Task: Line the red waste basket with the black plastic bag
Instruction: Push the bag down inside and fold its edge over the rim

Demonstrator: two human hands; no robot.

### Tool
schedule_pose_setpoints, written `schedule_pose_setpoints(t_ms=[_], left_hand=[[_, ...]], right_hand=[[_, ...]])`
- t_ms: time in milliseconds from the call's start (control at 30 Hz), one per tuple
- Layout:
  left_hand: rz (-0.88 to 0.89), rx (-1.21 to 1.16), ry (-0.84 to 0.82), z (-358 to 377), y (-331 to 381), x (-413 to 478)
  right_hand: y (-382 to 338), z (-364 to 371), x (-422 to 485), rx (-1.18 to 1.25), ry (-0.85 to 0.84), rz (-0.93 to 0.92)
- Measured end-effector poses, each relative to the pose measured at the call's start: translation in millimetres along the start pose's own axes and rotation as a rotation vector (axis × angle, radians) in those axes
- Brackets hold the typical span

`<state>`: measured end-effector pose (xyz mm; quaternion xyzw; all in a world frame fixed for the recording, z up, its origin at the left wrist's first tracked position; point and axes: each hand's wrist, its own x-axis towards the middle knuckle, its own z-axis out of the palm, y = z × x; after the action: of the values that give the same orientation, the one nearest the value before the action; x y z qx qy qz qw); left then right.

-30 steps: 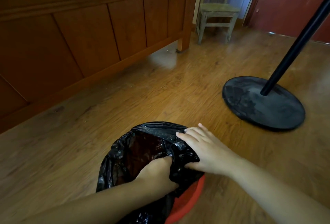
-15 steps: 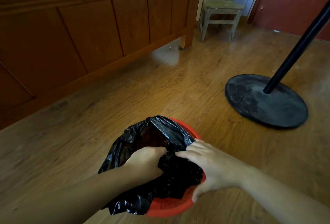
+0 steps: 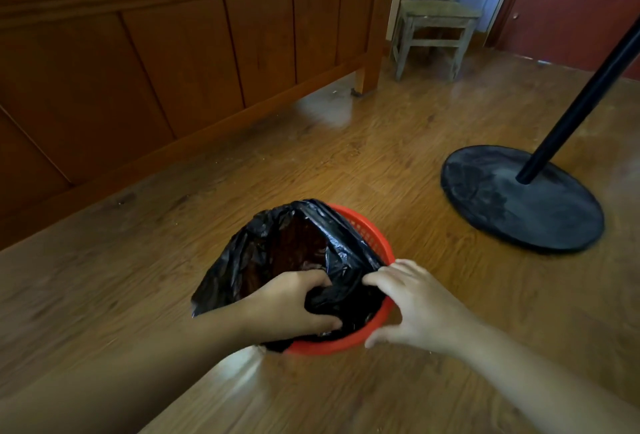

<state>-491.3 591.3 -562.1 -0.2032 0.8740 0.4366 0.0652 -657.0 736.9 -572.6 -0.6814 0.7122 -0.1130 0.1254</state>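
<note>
While the left hand (image 3: 291, 305) clenches a bunch of the black plastic bag (image 3: 242, 260) at the near side of its mouth, fingers and thumb curled round the crumpled film, the right hand (image 3: 419, 309) lies released over the near right part of the red waste basket (image 3: 372, 238). Its fingers (image 3: 381, 278) are spread and only slightly bent, their tips touching the bag's edge at the rim. The thumb lies against the basket's outer wall just under the rim.

The basket stands upright on the wooden floor (image 3: 138, 278), near the middle of the view. The bag sits partly inside it with its mouth gaping open. On the left and far side the plastic rises above the rim and hangs over the outside, hiding the red there. On the right and near side the rim and some of the mesh wall are bare, with the bag's edge inside them.

To the right, well apart from the basket, a round black base (image 3: 519, 205) rests on the floor with a black pole (image 3: 585, 98) leaning up out of the view. A dark wood panelled frame (image 3: 173, 63) fills the far left. Beyond it stands a wooden chair (image 3: 436, 14), and a red door (image 3: 581, 1) closes the far right corner.
</note>
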Motion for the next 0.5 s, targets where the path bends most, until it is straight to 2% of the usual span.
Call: schedule_pose_setpoints(t_ms=[133,233,333,500], left_hand=[[0.047,0.005,0.025,-7.6,5.7,-0.7],[0.048,0.220,0.030,-6.2,1.4,3.0],[0.097,0.378,0.076,-0.6,-2.1,6.7],[0.200,0.338,0.045,1.1,-9.9,9.7]], right_hand=[[-0.2,0.5,4.6,0.025,0.138,0.109],[1.5,2.3,8.4,0.041,0.190,0.118],[1.7,2.8,9.9,-0.047,0.229,0.007],[12.5,0.8,5.2,-0.054,0.209,-0.163]])
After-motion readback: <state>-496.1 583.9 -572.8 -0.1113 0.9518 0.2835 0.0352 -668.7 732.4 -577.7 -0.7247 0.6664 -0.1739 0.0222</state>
